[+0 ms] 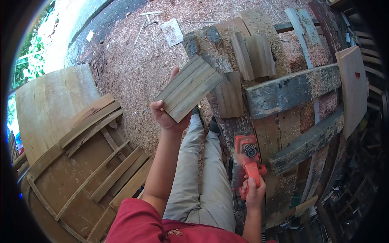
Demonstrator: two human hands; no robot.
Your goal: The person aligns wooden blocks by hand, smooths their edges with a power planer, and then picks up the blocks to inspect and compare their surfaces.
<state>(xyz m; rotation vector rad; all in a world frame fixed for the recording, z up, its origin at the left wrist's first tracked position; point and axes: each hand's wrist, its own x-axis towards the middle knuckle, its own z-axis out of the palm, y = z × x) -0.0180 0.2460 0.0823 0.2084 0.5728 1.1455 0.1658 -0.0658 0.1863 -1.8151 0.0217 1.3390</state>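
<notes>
Fingers (159, 106) of left hand (166, 117) curled around stack of flat grey-brown wooden boards (189, 88), raised above sawdust-covered ground (133, 69). Right hand (254, 192) wrapped tight on orange electric planer (248, 156) at weathered plank tabletop (291, 91); its fingertips hidden.

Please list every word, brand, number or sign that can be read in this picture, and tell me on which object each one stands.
There is no text that can be read.
Orange power planer, held by the right hand: no brand or label can be made out on its body; the round dark part shows no readable marks.
Stack of wooden boards in the left hand: bare wood, no writing.
Red shirt: a small mark, too small to read.
</notes>
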